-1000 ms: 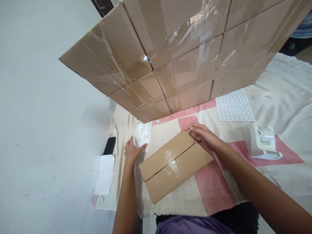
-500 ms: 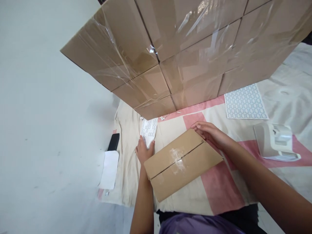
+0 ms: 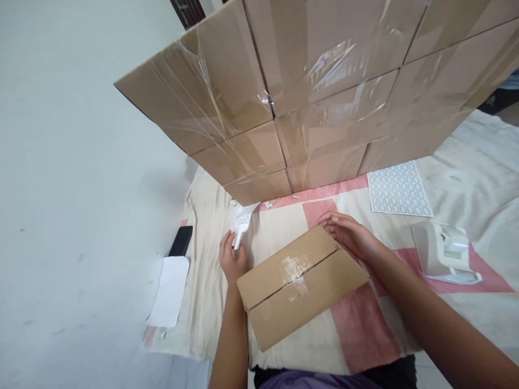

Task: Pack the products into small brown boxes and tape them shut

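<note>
A small closed cardboard box (image 3: 302, 286), with a torn patch of tape on its top seam, lies on the cloth in front of me. My right hand (image 3: 348, 233) rests on its far right corner, fingers curved over the edge. My left hand (image 3: 232, 258) is just left of the box, fingers pinched on a small white sticker sheet (image 3: 241, 220), which is lifted and curled up off the cloth.
A wall of taped cardboard boxes (image 3: 324, 92) rises behind. A full sticker sheet (image 3: 398, 189) and a white label printer (image 3: 444, 251) lie at right on the cream and pink cloth (image 3: 357, 319). A black phone (image 3: 180, 241) and white paper (image 3: 168, 290) lie on the floor at left.
My left hand went from lying flat by the small sticker sheet to pinching it and lifting it off the cloth. The right hand stayed on the box corner.
</note>
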### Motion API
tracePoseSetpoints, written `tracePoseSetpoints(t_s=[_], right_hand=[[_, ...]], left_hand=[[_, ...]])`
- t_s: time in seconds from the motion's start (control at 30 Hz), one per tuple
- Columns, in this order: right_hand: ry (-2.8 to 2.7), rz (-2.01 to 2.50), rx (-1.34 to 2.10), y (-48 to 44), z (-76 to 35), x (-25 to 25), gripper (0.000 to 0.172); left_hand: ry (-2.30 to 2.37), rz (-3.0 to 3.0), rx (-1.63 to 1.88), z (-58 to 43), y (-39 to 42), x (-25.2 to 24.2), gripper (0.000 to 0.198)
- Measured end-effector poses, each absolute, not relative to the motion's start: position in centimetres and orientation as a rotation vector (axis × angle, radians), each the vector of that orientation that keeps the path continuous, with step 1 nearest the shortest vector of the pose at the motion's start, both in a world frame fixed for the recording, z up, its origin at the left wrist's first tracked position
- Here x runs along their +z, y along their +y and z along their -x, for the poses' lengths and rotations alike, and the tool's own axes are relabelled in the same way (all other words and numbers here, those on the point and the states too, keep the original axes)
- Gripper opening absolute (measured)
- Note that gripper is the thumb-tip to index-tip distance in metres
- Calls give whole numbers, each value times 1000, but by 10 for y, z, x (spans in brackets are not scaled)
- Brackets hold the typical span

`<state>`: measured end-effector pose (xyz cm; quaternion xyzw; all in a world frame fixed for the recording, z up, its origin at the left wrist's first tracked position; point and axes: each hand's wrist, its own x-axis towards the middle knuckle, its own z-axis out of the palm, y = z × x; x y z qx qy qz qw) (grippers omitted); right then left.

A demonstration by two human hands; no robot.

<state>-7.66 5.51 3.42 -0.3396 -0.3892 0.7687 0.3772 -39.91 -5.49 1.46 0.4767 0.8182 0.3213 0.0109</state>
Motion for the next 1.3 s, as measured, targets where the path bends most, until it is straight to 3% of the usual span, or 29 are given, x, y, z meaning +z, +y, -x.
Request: tracePoseSetpoints(t_s=[0.13,0.33,0.47,0.6,0.73,0.87,0.97,1.1,1.2,1.3], right_hand=[[-1020,778,2084,54,77,39,31],[-1067,959,1989,45,72,62,34],[-1123,1117,1769,38,68,71,40],[-1126,1210,1738,40,74,58,46],[-1114,1148,1802,46,87,43,44],[-1050,1215,1761,45,94,37,44],[-988,1264,1746,44,94,34,50],[-1126,1305,1587,45,91,33,62],[-1150,1276,1644,45,91,30,60],[-1093,1246,1700,46,91,25,57]], left_hand=[[2434,-1715,1154,388,-49,12,43],[1532,-2553,1269,370,-15,32,23],[862,-2888,1284,334,20,41,38],[675,-2964,1262,299,48,25,38],[650,-2967,1219,292,53,9,31],[853,-2781,1477,296,44,4,27],[1077,-2611,1570,294,43,3,33],[1196,-2440,1390,294,48,4,50],[1230,-2403,1309,293,49,3,60],[1296,-2412,1306,292,50,2,58]])
